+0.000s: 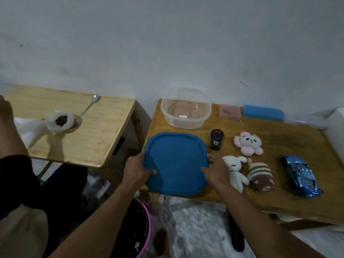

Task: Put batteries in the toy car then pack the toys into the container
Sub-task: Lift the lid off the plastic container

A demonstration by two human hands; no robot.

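A blue lid [176,162] lies on the near left part of the wooden table [297,192]. My left hand [136,169] grips its left edge and my right hand [216,169] grips its right edge. Behind the lid stands a clear plastic container [186,108] with no lid on it. A black remote control [216,139] sits to the right of the lid. Further right lie a pink plush [248,143], a white bunny plush [235,170], a brown striped plush [260,176] and a shiny blue toy car [302,175].
A pink block [230,111] and a blue block [263,112] rest along the wall. A second wooden table [93,131] at left carries a spoon [89,105] and a white bag of dark bits [60,121]. A pink-rimmed bucket [147,226] stands on the floor below.
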